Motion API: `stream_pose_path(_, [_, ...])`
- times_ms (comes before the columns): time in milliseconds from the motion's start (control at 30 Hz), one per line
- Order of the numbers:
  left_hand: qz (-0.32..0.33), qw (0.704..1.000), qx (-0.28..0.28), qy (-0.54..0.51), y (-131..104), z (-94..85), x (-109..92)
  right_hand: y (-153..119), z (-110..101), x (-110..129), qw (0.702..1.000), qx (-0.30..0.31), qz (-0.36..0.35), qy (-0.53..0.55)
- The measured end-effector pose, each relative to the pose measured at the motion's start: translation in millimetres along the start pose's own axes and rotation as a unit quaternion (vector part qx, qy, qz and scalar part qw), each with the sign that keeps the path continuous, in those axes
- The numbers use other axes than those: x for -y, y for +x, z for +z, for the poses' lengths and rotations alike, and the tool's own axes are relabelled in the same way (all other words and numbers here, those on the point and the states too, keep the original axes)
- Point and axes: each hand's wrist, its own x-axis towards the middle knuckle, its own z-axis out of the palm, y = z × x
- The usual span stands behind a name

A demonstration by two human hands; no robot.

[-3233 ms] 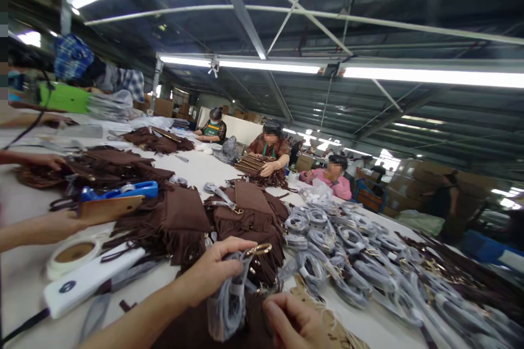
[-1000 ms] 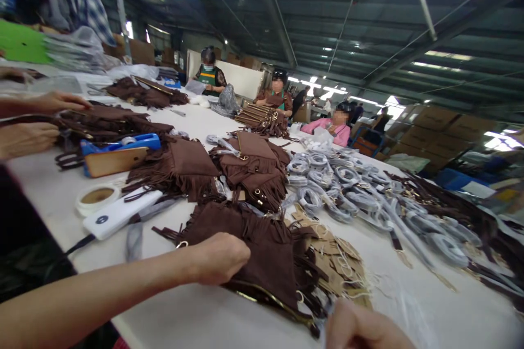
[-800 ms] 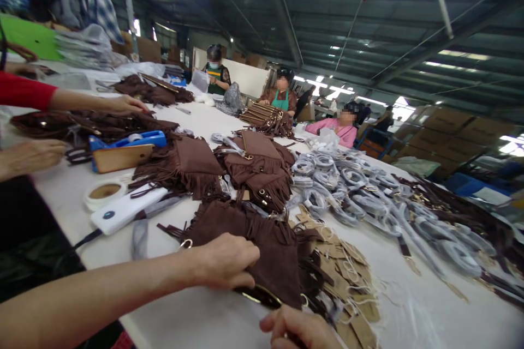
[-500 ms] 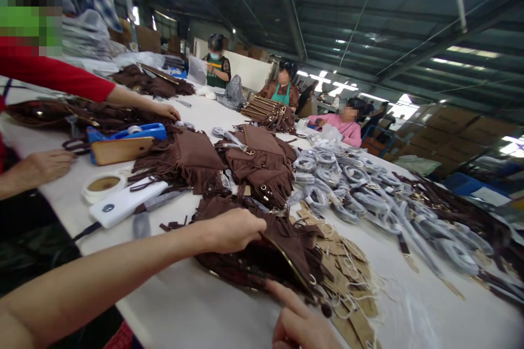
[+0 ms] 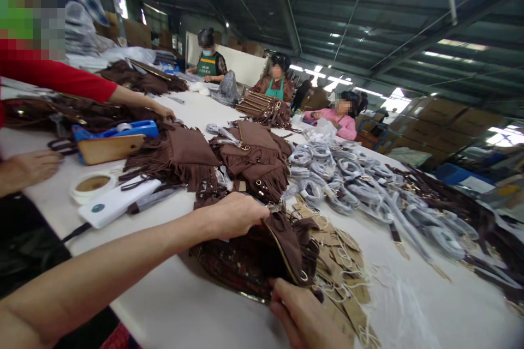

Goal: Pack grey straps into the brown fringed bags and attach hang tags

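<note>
A brown fringed handbag (image 5: 292, 245) lies on the table in front of me, its gold-zipped mouth gaping and the dark patterned lining (image 5: 229, 262) showing. My left hand (image 5: 241, 212) is closed on the far edge of the mouth. At the near zipped edge, toward the right end, my right hand (image 5: 305, 311) is closed on the bag, with its fingertips partly hidden at the opening. Just right of the bag, brown paper tags (image 5: 341, 262) with white strings lie in a fanned pile. More brown fringed bags (image 5: 254, 152) rest beyond it.
Grey plastic-wrapped straps (image 5: 347, 174) are heaped at the right. To the left are a white power bank (image 5: 118, 204), a tape roll (image 5: 93, 185) and a blue tape dispenser (image 5: 135, 130). A red-sleeved co-worker's arm (image 5: 82, 79) reaches in from the left. Other people sit or stand across the table.
My right hand has gone from a pointing finger at the bag's mouth to a closed grip on its near edge. The mouth is wider, showing more lining. The view has shifted slightly.
</note>
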Motion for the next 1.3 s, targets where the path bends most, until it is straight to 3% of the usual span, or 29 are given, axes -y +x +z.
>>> stream_pose_path(133, [0.040,0.998,-0.027,0.036,-5,0.4,3,4,0,1,0.999,-0.015,0.001,0.044])
stream_pose_path(267, [0.055,0.995,-0.061,0.048,-7,-0.5,7,3,-3,-2,0.988,-0.016,0.066,0.137])
stream_pose_path(400, [0.045,0.993,-0.097,0.051,-4,-7.3,7,1,-6,-4,0.988,-0.041,0.089,0.120])
stream_pose_path(533, [0.008,0.999,-0.043,0.011,-1,-4.7,15,4,-9,0,0.989,-0.092,0.074,0.088])
stream_pose_path(633, [-0.044,0.999,-0.004,-0.010,-6,6.7,27,8,-10,1,0.991,-0.081,0.077,0.077])
stream_pose_path(733, [-0.088,0.995,0.016,-0.033,-22,15.9,32,12,-8,-2,0.991,-0.076,0.091,0.066])
stream_pose_path(900, [-0.096,0.983,0.052,-0.145,-52,23.2,22,14,-6,-12,0.993,-0.065,0.092,0.037])
stream_pose_path(1033, [-0.115,0.960,0.051,-0.250,-51,39.0,31,14,-13,-4,0.998,-0.049,0.044,0.016])
stream_pose_path(1200, [-0.153,0.914,0.048,-0.372,-38,64.9,57,21,-19,41,0.991,-0.009,-0.122,0.046])
stream_pose_path(1300, [-0.169,0.882,0.056,-0.435,-34,76.8,64,38,-13,62,0.987,-0.028,-0.113,0.110])
